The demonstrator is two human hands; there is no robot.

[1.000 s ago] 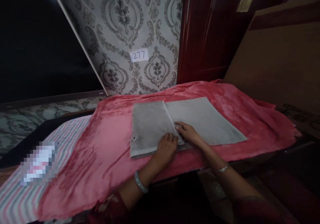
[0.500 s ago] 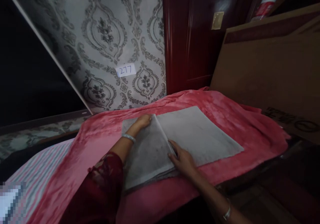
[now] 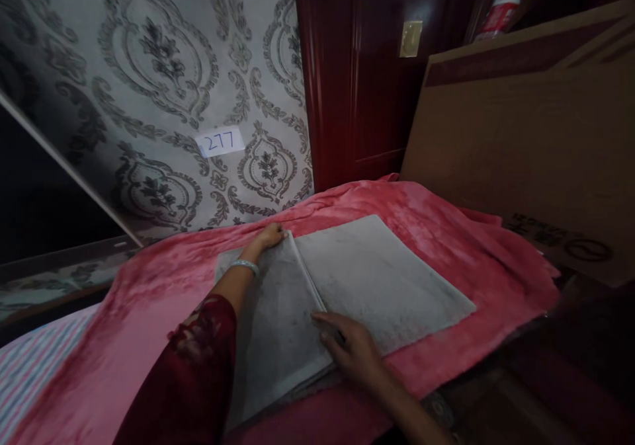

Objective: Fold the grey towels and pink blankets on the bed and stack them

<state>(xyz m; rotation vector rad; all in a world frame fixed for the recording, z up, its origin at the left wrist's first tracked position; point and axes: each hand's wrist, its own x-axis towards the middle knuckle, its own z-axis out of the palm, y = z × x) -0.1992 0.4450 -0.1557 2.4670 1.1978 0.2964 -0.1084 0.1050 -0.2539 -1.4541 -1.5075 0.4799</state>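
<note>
Two hands: both rest on one grey towel [image 3: 377, 280], which is partly folded, a flap laid over from the left.
Towel position: flat on a pink blanket [image 3: 446, 233], centre of view; the fold's free edge runs from 12 o'clock down to 6 o'clock across the cloth.
Left hand [image 3: 270, 236]: at the far end of the fold edge, 12 o'clock on the towel; fingers closed over the flap's corner, gripping it. A pale bangle [image 3: 244, 266] sits on the wrist, a dark red sleeve [image 3: 188, 365] below it.
Right hand [image 3: 350, 346]: at the near end of the same edge, 6 o'clock on the towel; fingers spread flat, palm down, pressing the cloth, nothing gripped.
Folded flap: lies over the towel's left half; the right half is a single exposed layer out to 3 o'clock.
Blanket: covers the bed; striped sheet [image 3: 34, 365] shows at 8 o'clock.
Wall: patterned grey wallpaper at 11 o'clock, with a paper label [image 3: 220, 142] reading 277.
Door: dark red wood [image 3: 357, 75] at 12 o'clock.
Cardboard box [image 3: 536, 134]: large, leaning at 2 o'clock, just beyond the blanket.
</note>
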